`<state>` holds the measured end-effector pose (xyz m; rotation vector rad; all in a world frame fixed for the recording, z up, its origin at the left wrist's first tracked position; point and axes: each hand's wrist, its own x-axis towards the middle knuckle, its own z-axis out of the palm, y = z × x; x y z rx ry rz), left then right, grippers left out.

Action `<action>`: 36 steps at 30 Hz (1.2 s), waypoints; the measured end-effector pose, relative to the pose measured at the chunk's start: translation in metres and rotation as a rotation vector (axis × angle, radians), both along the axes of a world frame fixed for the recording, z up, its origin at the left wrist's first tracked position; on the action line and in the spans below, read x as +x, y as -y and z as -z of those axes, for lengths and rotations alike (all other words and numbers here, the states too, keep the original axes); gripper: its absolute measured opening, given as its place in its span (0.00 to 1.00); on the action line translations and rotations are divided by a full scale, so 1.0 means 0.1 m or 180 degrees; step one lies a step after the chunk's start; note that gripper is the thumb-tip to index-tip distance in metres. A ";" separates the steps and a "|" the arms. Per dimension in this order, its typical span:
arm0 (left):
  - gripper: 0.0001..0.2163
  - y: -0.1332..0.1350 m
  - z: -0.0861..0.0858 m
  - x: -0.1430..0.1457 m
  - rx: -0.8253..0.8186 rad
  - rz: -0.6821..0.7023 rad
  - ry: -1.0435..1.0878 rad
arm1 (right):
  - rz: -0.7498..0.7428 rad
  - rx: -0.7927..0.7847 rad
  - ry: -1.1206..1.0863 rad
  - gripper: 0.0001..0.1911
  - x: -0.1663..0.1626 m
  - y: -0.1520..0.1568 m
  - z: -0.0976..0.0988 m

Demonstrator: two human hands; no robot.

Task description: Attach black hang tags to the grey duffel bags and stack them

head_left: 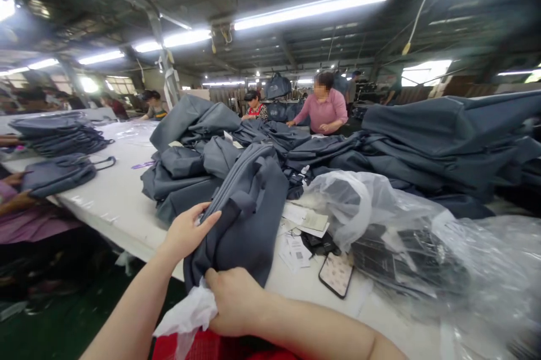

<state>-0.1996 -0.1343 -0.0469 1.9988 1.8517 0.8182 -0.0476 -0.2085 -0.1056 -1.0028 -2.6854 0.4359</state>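
Long lamps [313, 9] shine over a big, busy room with a white table [127, 151] in it. By the table's left edge is a stack of grey bags [59, 134], perhaps laid flat so it won't tip. In front of it, someone else's hands [14, 200] touch a bag with a loop [59, 175]. Next comes a messy heap [181, 163]. The zipped grey bag [262, 230] lies up against it, and its low end pokes over the table's near edge. The left hand [186, 231] has thumb and fingers pinched on the zip side, I think to keep the bag steady. The right hand [236, 299] is curled tight on the low end, maybe so it won't slip off. White paper [190, 312] sticks out there; I can't tell if those fingers hold it too. To the right, tags [305, 219] and a phone [337, 274] lie on the table's near side, perhaps to be handy. Past them sits a clear plastic bag [422, 247], with dark things showing through.
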 end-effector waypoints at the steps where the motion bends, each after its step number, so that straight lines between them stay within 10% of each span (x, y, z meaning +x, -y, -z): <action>1: 0.28 0.00 0.01 0.00 -0.0026 0.0071 0.0129 | 0.0008 -0.0032 0.0018 0.20 0.05 0.01 0.00; 8: 0.23 0.05 0.06 0.05 -0.0555 0.0513 0.1034 | -0.0272 -0.0307 -0.0074 0.07 0.52 0.05 0.05; 12: 0.25 0.06 0.10 0.11 -0.1304 0.0516 0.2319 | 0.0078 -0.0128 -0.0871 0.05 0.89 0.05 -0.30; 18: 0.23 0.07 0.14 0.26 -0.1272 0.0614 0.2423 | -0.0034 0.0352 -0.0966 0.40 1.26 -0.17 -0.85; 26: 0.23 0.02 0.32 -0.06 -0.1161 -0.0376 0.3011 | 0.0428 0.0014 0.0186 0.20 1.50 -0.18 -0.37; 29: 0.24 0.06 0.24 -0.02 -0.0876 -0.0030 0.2168 | 0.0494 0.0126 -0.0378 0.18 1.55 -0.21 -0.43; 33: 0.23 0.08 -0.20 0.24 0.0914 -0.0186 -0.0441 | 0.0601 0.0601 -0.1455 0.21 1.58 -0.44 -0.83; 36: 0.18 -0.10 -0.52 0.56 0.1150 0.0598 -0.1860 | 0.0327 0.0765 -0.0959 0.35 1.53 -0.72 -1.04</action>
